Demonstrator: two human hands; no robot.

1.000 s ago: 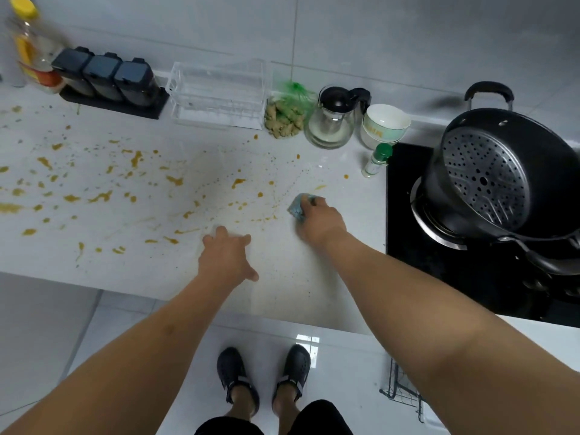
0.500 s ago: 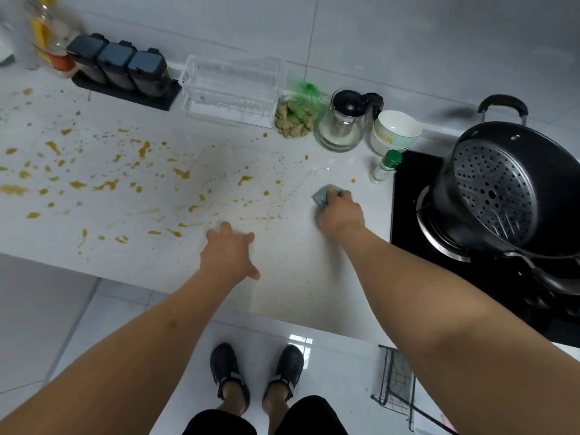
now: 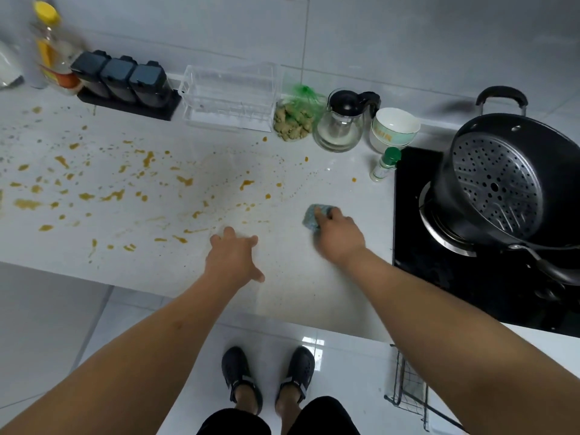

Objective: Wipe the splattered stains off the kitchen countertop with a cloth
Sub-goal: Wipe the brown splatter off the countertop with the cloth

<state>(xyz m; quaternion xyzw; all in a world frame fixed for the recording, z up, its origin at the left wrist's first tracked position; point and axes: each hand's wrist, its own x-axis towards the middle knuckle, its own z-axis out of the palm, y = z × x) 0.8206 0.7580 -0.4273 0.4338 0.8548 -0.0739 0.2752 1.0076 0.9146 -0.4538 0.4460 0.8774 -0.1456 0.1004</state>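
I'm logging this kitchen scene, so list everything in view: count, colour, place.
countertop: one, white, across the middle
stains: many, orange-brown, mostly on the left half
cloth: one, blue-grey, under the right hand
oil bottle: one, yellow cap, back left
spice jars: three, black, on a black tray by the wall
rack: one, clear, by the wall
ginger: one bag, tan in green netting
teapot: one, glass with black lid
bowls: a stack, white
small bottle: one, green cap, beside the stove
stove: one, black, right
pot: one, black, steamer plate inside
shoes: two, black, on the floor
left hand: spread on the countertop
right hand: presses the cloth
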